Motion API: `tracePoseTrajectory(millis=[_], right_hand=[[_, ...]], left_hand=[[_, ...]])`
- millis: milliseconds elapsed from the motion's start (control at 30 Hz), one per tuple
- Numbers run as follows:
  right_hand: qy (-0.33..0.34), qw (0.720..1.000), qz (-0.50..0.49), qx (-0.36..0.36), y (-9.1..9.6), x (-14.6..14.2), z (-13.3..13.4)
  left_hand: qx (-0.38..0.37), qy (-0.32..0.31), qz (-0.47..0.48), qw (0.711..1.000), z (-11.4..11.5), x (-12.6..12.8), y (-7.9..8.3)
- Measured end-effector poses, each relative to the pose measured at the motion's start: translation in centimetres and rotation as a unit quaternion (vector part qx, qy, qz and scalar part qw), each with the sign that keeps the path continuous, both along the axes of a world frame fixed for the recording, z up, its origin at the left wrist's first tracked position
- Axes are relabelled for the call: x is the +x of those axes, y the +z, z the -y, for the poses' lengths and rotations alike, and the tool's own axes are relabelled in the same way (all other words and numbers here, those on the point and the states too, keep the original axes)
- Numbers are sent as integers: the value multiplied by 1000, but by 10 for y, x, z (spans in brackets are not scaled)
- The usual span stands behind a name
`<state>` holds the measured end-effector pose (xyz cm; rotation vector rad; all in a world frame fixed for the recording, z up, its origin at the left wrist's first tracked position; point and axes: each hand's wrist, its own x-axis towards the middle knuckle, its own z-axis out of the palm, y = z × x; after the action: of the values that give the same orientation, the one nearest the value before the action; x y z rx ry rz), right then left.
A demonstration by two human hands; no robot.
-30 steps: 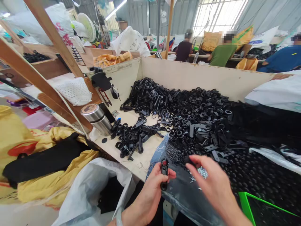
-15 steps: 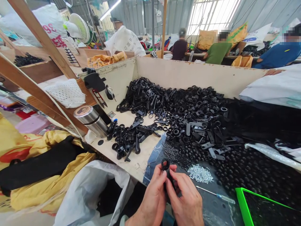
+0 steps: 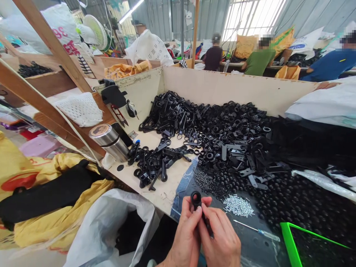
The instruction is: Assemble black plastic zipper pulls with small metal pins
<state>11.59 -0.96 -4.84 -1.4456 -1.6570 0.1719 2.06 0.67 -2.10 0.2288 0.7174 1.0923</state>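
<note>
A black plastic part with a ring-shaped end is held upright between both hands at the front edge of the bench. My left hand wraps its side, thumb pressed just below the ring. My right hand grips the lower body from the other side, fingers closed; its lower end is hidden by the hands. Close by lie a heap of small silver pins, a screwdriver with a clear handle and a pile of tiny dark pieces.
Black ringed parts lie on the left, with larger heaps behind. Black balls and a green-rimmed tray are at right. A steel flask stands left; an open white sack sits below. Several people work beyond the partition.
The ring end has tilted, so its opening faces me more. My left thumb has shifted up toward the ring; both hands still hold the part. The view has moved slightly.
</note>
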Motion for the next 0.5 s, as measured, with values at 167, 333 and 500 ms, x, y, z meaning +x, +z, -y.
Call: tracePoseTrajectory(millis=[167,333,500], right_hand=[[10,1000,-1,28,-2,2,3],[32,976,-161,-144,8,18,17],[109,898,-342,-254,11,6,17]], left_hand=[[-13,-5,-58,998,-3,-1,6],[-11,-41,-108,993,-7,-14,14],[23,-66,-144,987,-4,-15,19]])
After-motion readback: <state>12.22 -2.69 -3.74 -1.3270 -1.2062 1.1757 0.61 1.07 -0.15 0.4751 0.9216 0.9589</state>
